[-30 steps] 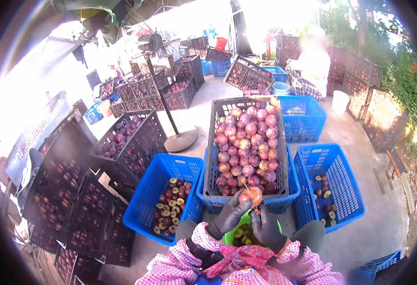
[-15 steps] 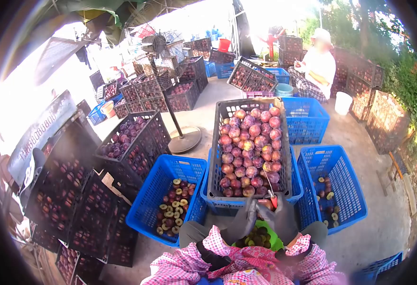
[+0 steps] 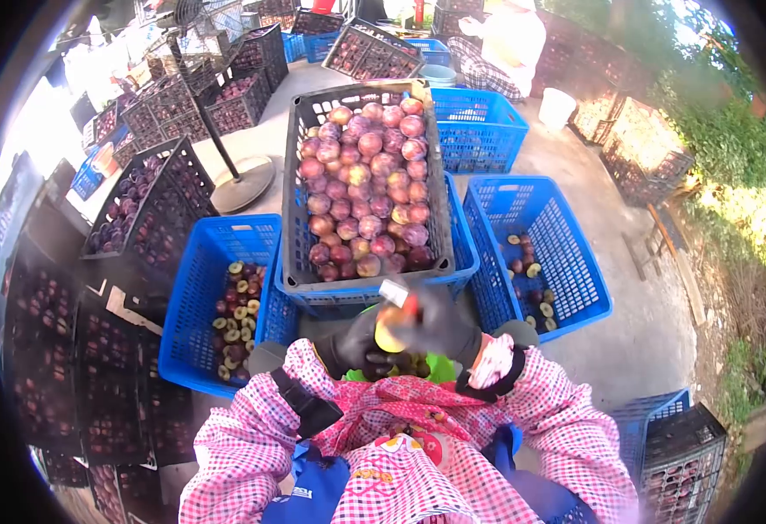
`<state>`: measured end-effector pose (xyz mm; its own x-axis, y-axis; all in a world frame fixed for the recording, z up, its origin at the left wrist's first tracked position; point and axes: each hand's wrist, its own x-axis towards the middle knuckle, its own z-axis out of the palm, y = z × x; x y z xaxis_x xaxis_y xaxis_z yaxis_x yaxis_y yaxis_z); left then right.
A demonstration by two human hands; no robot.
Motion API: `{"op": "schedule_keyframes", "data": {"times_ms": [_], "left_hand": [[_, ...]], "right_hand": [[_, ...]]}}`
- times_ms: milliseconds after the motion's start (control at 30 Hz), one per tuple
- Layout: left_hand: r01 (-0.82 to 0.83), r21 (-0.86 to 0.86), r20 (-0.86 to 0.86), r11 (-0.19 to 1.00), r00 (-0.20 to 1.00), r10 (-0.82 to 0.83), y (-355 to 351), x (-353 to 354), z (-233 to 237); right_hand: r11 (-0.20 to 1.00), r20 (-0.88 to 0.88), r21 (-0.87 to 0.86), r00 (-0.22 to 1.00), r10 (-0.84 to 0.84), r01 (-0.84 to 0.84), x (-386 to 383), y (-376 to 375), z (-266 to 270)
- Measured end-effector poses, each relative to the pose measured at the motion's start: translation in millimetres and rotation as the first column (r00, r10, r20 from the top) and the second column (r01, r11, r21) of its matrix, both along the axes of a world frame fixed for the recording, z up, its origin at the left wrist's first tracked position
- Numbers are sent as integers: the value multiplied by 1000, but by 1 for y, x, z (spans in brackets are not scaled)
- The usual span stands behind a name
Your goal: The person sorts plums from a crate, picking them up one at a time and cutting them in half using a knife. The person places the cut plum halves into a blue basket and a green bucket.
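My left hand [image 3: 355, 345], in a dark glove, is closed around a plum [image 3: 391, 332] just above my lap. Close on its right, my right hand [image 3: 442, 327], gloved too and blurred, grips a knife [image 3: 394, 293] with a red handle. The pale blade shows above the fruit, which looks yellowish on its visible side. Below both hands lies a bright green container [image 3: 440, 367], partly hidden. In front of them a black crate [image 3: 446, 236] full of whole plums rests on a blue crate [image 3: 330, 301].
A blue crate [image 3: 192, 293] at left and another [image 3: 579, 262] at right hold cut plums. Stacked dark crates [image 3: 108, 375] of plums stand far left, near a fan stand [image 3: 243, 185]. A person [image 3: 514, 39] sits beyond, beside a white bucket [image 3: 557, 108].
The view has tilted down and shifted right. My hands have come nearer my body and slightly apart, with the plum now visible between them and the knife turned.
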<state>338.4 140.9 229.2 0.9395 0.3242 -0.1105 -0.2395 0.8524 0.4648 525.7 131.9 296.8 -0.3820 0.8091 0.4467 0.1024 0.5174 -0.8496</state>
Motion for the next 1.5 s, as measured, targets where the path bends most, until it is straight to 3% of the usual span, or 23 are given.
{"op": "schedule_keyframes", "data": {"times_ms": [33,67,100,333,400,467,533,600,667,700,767,867,900,967,1067,1100,1133,1200,1300,1367,1400,1467,1500], "left_hand": [[-144,163,-50,976,987,154,-5,11,26],[-273,322,-82,906,946,314,-12,22,53],[-261,789,-76,557,857,509,-11,25,46],[-502,52,8,863,865,502,-15,18,48],[-347,2,174,938,924,341,-4,-2,25],[-350,108,-173,930,915,364,-6,-10,31],[-383,-14,-88,924,921,380,-11,-5,24],[-485,814,103,320,662,742,-21,6,2],[-496,824,199,275,706,679,-17,6,-12],[-539,815,182,212,586,790,-20,14,-13],[-570,810,165,138,447,879,-27,21,-11],[-770,-129,171,624,603,779,-29,20,2],[-783,-81,153,617,602,784,-29,18,3],[-868,247,132,432,471,872,-37,14,5],[-983,-93,28,156,154,988,-21,-62,-2],[-783,617,-45,-81,-138,989,-15,-100,12],[-108,981,108,-163,-398,911,-10,-126,25],[84,980,199,-180,-354,914,9,-120,30],[634,728,448,-259,-156,880,61,-109,52],[391,918,107,-68,-79,991,116,-75,9],[538,842,-18,47,-59,998,131,-52,17],[795,591,266,-138,-30,963,179,-17,-18],[781,625,44,-3,-31,999,192,-9,-23]], "right_hand": [[851,-203,-524,974,-101,-21,0,9,10],[765,-432,-591,901,-32,-257,11,22,-11],[720,-550,-605,832,-72,-338,6,29,-17],[577,-724,-584,688,-52,-571,11,39,-26],[568,-711,-626,690,-134,-535,10,33,-15],[804,-265,-588,960,-90,-87,10,32,-7],[915,212,-387,977,-31,113,2,27,12],[987,373,-158,927,31,31,-6,32,-7],[975,282,-18,937,-206,220,-8,24,-14],[908,158,110,895,-417,404,-10,20,-13],[942,302,21,896,-326,336,-13,1,-20],[937,322,-221,927,-191,270,-25,-21,-44],[942,224,-204,949,-221,267,-29,-22,-53],[916,72,-337,976,-206,218,-30,-20,-56],[908,49,-121,916,-399,402,15,-5,-29],[804,107,-180,824,-556,566,33,-1,-8],[797,117,-106,803,-584,595,70,15,-8],[572,194,424,547,-814,702,118,34,20],[527,247,397,465,-850,752,141,47,6],[595,219,303,553,-804,744,138,50,-12],[626,197,264,594,-780,734,133,55,-18],[641,301,287,568,-766,712,131,47,-18],[650,338,278,562,-755,707,140,47,-27]]}}
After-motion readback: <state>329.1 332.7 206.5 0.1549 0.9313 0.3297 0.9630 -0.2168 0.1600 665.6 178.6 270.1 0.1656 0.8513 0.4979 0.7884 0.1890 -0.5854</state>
